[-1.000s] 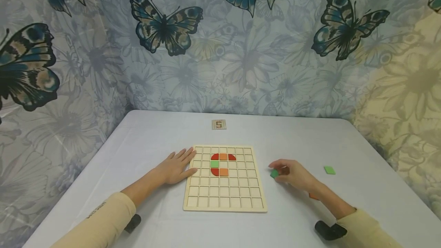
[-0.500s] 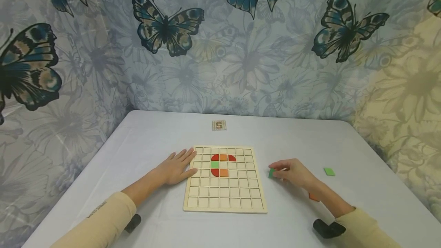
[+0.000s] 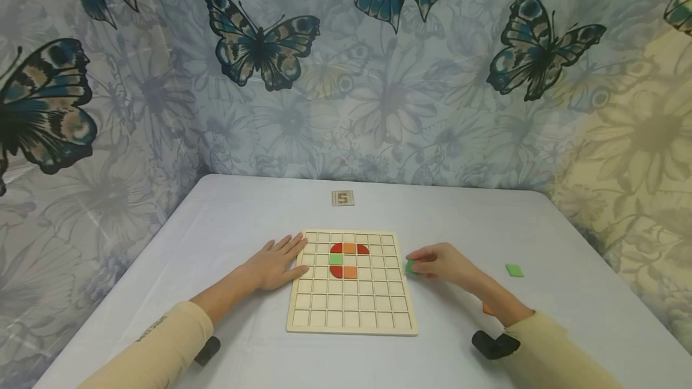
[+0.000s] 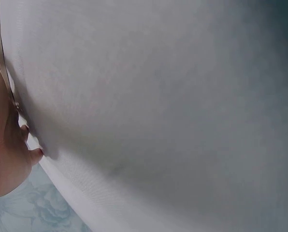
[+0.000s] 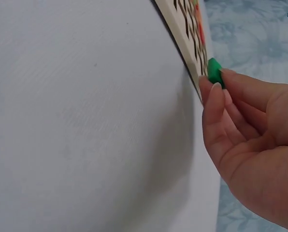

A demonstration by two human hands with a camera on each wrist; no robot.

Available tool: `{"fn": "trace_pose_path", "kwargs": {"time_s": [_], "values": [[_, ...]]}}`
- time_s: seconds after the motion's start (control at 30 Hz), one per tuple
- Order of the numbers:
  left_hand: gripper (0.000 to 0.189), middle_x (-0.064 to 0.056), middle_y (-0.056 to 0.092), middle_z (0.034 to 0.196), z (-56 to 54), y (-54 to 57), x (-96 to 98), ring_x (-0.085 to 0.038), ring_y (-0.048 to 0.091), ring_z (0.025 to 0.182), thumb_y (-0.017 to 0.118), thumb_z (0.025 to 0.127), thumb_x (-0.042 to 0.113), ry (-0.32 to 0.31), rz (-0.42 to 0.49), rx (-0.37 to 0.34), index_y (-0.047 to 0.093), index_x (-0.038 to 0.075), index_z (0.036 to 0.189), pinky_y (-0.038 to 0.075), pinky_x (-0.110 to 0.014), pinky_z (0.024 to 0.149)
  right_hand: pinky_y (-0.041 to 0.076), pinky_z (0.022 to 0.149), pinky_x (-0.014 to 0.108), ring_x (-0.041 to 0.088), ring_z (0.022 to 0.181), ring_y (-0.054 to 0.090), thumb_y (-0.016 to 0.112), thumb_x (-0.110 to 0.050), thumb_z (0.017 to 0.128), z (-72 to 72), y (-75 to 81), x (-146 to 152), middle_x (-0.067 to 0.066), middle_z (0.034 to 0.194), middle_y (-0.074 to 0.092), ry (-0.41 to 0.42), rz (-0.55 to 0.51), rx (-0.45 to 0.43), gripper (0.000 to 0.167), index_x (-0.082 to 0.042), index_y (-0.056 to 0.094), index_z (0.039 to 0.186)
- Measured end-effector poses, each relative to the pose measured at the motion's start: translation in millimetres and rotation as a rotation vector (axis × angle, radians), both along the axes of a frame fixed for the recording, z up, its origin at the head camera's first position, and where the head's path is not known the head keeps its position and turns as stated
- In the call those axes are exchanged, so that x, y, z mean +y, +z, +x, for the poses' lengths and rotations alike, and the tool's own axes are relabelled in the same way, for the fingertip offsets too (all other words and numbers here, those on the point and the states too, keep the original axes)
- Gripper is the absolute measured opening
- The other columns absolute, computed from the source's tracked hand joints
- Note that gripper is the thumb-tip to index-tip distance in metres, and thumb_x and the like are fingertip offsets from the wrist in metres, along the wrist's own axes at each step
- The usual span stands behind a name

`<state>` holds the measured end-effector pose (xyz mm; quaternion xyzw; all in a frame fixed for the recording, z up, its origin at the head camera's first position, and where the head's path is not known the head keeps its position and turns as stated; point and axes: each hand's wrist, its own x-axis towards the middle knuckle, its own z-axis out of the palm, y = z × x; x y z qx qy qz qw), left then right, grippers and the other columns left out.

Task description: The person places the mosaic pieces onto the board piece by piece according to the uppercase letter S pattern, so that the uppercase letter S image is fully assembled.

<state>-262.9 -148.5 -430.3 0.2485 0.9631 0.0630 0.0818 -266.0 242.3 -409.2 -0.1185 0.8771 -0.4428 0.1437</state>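
A square wooden grid board [image 3: 351, 303] lies mid-table. In its upper cells sit red quarter-round tiles [image 3: 336, 272], two orange square tiles [image 3: 350, 272] and a light green square tile [image 3: 336, 259]. My left hand [image 3: 272, 265] rests with fingers spread on the board's left edge; the left wrist view catches only part of that hand [image 4: 6, 145]. Just off the board's right edge, my right hand [image 3: 446, 264] pinches a green tile [image 5: 215, 72] between thumb and fingertips, which cover part of it.
A light green tile [image 3: 515, 271] lies on the white table [image 3: 243, 341] to the right. An orange tile [image 3: 488, 309] is partly hidden under the right forearm. A small card [image 3: 343, 198] with an S-like pattern lies behind the board.
My right hand has moved left with the green tile, from the table beside the board to its right edge, and the tile has turned in the fingers. My left hand has stayed put.
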Motion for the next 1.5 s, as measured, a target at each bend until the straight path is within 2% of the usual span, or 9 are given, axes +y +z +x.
{"fn": "trace_pose_path", "kwargs": {"time_s": [0.27,0.37,0.47,0.6,0.97,1.3,1.5], "values": [[0.073,-0.009,0.014,0.158,0.1,-0.7,-0.6,-0.032,0.014,0.142,0.032,0.099,0.056,-0.003,0.002,-0.002,0.019,0.008,0.153,0.014,-0.056,0.11,0.05,0.068,0.031,0.017,0.071,0.06,0.073,-0.02,0.085,-7.5,2.2,-17,0.004,0.089,0.069,0.05,-0.022,-0.022,0.034,-0.001,0.069,0.113],[0.073,-0.009,0.015,0.158,0.5,-0.6,-0.5,-0.032,0.014,0.142,0.032,0.1,0.056,-0.005,0.003,-0.003,0.019,0.008,0.153,0.014,-0.056,0.11,0.051,0.07,0.031,0.017,0.072,0.061,0.073,-0.018,0.086,-8.8,2.6,-23,0.007,0.091,0.07,0.08,-0.055,-0.034,0.033,0.002,0.069,0.112],[0.073,-0.01,0.015,0.158,0.7,-0.2,-0.7,-0.032,0.015,0.142,0.032,0.1,0.056,-0.009,0.007,-0.001,0.019,0.007,0.153,0.014,-0.056,0.11,0.054,0.073,0.032,0.019,0.078,0.066,0.072,-0.016,0.086,-9.2,3.9,-30,0.01,0.1,0.07,0.105,-0.083,-0.05,0.034,0.004,0.067,0.113],[0.073,-0.009,0.014,0.158,0.3,-0.1,-0.5,-0.032,0.014,0.142,0.031,0.099,0.056,-0.006,0.007,0.0,0.019,0.008,0.153,0.014,-0.056,0.11,0.054,0.074,0.033,0.019,0.083,0.067,0.072,-0.015,0.087,-11.6,4.3,-37,0.011,0.102,0.069,0.113,-0.086,-0.059,0.034,0.005,0.067,0.113],[0.073,-0.009,0.014,0.158,1.4,2.6,1.1,-0.032,0.014,0.142,0.032,0.099,0.056,-0.001,0.0,-0.011,0.019,0.008,0.153,0.014,-0.056,0.11,0.055,0.071,0.03,0.015,0.078,0.066,0.071,-0.011,0.086,-14.2,4.7,-59,0.009,0.101,0.069,0.152,-0.073,-0.055,0.028,0.004,0.069,0.11],[0.073,-0.008,0.014,0.158,0.1,0.2,1.0,-0.031,0.014,0.142,0.031,0.099,0.057,0.002,0.003,-0.001,0.019,0.009,0.153,0.014,-0.055,0.11,0.056,0.07,0.032,0.02,0.077,0.069,0.071,-0.008,0.086,-17.1,-1.6,-72,0.012,0.101,0.069,0.171,-0.105,-0.076,0.026,0.005,0.069,0.109],[0.073,-0.008,0.014,0.158,0.3,-0.1,0.8,-0.031,0.014,0.142,0.032,0.099,0.056,0.004,0.005,0.001,0.019,0.009,0.153,0.014,-0.055,0.111,0.056,0.068,0.03,0.017,0.075,0.068,0.072,-0.007,0.085,-16.4,-2.0,-79,0.009,0.099,0.07,0.17,-0.069,-0.045,0.022,0.001,0.071,0.105]]}}
